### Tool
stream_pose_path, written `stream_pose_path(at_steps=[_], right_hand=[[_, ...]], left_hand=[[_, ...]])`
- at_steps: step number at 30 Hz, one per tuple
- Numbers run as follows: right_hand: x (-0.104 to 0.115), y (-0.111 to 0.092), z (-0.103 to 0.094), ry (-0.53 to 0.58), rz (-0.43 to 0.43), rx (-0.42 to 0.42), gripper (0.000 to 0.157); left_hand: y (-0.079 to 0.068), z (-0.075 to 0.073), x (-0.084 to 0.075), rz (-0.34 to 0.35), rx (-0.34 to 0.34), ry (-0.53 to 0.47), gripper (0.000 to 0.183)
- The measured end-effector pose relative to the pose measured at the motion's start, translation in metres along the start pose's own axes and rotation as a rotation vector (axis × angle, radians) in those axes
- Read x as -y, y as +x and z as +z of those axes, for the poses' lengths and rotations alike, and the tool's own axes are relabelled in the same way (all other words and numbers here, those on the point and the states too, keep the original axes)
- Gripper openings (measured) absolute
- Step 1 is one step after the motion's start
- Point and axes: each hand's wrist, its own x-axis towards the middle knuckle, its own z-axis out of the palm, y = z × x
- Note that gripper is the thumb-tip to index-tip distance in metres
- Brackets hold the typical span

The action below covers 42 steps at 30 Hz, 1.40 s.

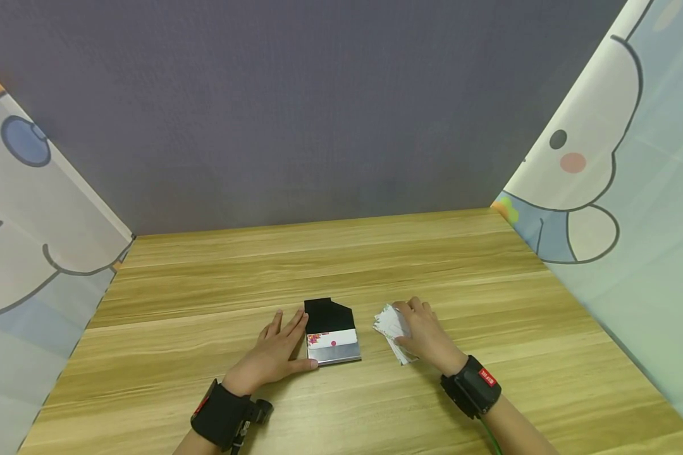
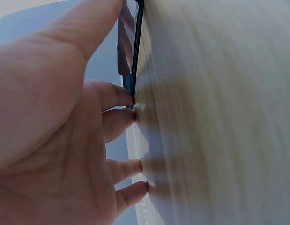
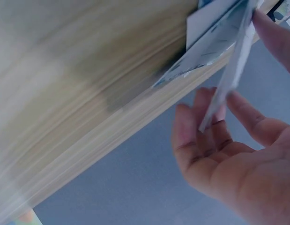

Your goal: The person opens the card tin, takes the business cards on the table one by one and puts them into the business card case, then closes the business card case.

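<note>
A business card case lies opened on the table, its black inner lid folded back. In its silver pocket sits a white card with a pink floral print. My left hand rests at the case's left side, fingers spread on the wood and thumb at its lower left corner. To the right of the case, my right hand is over a fanned pile of white cards. In the right wrist view, thumb and fingers pinch a white card, tilted above other cards.
The wood-grain table ends at a dark grey panel at the back. Cartoon-printed sheets stand along both sides. Black camera straps are on both wrists, and a green cable trails from the right one.
</note>
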Motion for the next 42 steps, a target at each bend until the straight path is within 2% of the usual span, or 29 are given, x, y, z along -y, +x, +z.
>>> stream_pose_path(at_steps=[4, 13, 18, 42], right_hand=[[0.001, 0.001, 0.001, 0.019, -0.013, -0.01, 0.056], [0.0, 0.004, 0.0, 0.073, -0.067, -0.079, 0.037], [0.0, 0.005, -0.002, 0.085, -0.077, -0.098, 0.032], [0.022, 0.017, -0.002, 0.135, -0.138, -0.131, 0.034]], left_hand=[[0.0, 0.0, 0.0, -0.002, 0.003, -0.004, 0.089], [-0.001, -0.001, 0.0, -0.005, 0.006, -0.003, 0.088], [-0.001, -0.002, 0.0, -0.006, 0.005, -0.002, 0.088], [-0.001, -0.002, -0.002, -0.005, 0.014, -0.004, 0.088]])
